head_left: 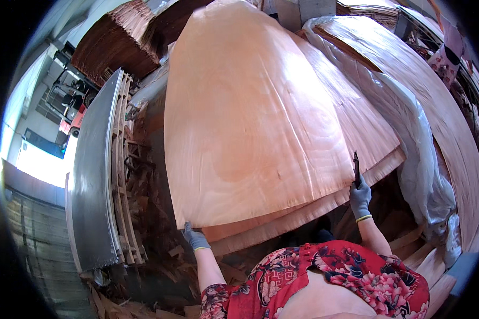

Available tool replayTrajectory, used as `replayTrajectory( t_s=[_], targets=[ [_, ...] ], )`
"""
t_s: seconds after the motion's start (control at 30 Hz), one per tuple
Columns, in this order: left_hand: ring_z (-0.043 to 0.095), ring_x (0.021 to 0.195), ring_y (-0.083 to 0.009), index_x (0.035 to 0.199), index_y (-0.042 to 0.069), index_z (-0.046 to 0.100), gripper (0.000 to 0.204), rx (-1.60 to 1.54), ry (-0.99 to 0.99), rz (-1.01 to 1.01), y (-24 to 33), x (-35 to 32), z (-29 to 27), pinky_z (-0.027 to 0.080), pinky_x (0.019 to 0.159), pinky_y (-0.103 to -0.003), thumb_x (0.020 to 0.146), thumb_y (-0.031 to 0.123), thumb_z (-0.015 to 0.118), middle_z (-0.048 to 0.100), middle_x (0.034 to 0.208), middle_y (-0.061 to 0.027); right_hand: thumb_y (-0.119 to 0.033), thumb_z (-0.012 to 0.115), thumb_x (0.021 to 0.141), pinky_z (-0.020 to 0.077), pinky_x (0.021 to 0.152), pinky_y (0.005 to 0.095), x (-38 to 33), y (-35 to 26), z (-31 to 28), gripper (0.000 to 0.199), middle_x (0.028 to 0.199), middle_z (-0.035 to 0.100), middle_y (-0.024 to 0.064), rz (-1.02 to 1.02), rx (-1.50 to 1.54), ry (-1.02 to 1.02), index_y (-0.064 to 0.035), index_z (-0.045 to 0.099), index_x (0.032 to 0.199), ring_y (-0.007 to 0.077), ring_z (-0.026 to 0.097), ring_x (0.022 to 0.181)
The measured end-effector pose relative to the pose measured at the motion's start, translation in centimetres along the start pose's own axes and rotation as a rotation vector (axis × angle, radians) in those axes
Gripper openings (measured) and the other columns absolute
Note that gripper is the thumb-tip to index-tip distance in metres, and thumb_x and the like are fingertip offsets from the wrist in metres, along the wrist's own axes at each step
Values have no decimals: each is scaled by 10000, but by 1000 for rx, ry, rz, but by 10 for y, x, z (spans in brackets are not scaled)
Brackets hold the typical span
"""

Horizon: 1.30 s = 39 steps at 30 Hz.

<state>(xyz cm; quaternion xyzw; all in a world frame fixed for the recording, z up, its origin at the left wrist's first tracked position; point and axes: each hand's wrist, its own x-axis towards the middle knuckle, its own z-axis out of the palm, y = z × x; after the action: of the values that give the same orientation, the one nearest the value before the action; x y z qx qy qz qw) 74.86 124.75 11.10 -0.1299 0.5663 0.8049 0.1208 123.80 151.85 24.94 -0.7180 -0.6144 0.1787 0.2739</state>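
Note:
A large, thin sheet of wood veneer (250, 117) stretches away from me, pale orange-tan with a wavy grain. It lies over more veneer sheets (375, 133), whose edges stick out on the right and along the near side. My left hand (196, 237), in a grey glove, is closed on the sheet's near left corner. By the near right corner is my right hand (361, 198), also gloved in grey. Its fingers are wrapped round a slim, dark tool (356, 164) that points up; its exact kind is not clear.
On the left, a dark, smooth panel stack (93, 165) rests against wooden pallet slats (123, 186). Veneer scraps (165, 266) litter the floor. At right, crumpled clear plastic (418, 170) hangs beside another veneer stack (436, 106). Brown veneer piles (112, 48) and a red forklift (77, 121) stand farther off.

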Motion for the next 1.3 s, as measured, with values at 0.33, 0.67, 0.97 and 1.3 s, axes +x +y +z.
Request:
replayTrajectory(
  t_s=[0.33,0.67,0.97,1.3],
  targets=[
    [528,871,-207,1049,43,513,328,13,0,67,-42,-89,35,457,743,-354,740,93,610,550,1016,-68,-174,544,770,467,638,417,92,62,-13,431,871,609,170,21,-157,-64,-247,496,1193,329,600,762],
    [445,1086,-270,1194,86,461,560,-108,102,-422,-114,-59,8,325,951,-438,760,415,588,491,1187,-77,-142,498,797,458,629,418,146,138,9,328,844,613,183,-2,-201,18,-163,544,1121,340,602,760],
    [468,1083,-222,1241,82,419,524,153,146,-680,-200,-56,-28,384,911,-369,838,408,494,473,1230,-89,-164,491,800,464,688,384,163,141,20,408,982,612,150,23,-232,-64,-158,487,1208,292,609,828],
    [602,825,-347,1194,114,414,474,358,-122,-1068,-192,-87,3,507,641,-449,856,441,471,561,1068,-172,-101,480,826,420,770,255,185,186,7,434,1102,569,49,-178,-202,-91,-42,434,1254,132,533,862]
  ],
)
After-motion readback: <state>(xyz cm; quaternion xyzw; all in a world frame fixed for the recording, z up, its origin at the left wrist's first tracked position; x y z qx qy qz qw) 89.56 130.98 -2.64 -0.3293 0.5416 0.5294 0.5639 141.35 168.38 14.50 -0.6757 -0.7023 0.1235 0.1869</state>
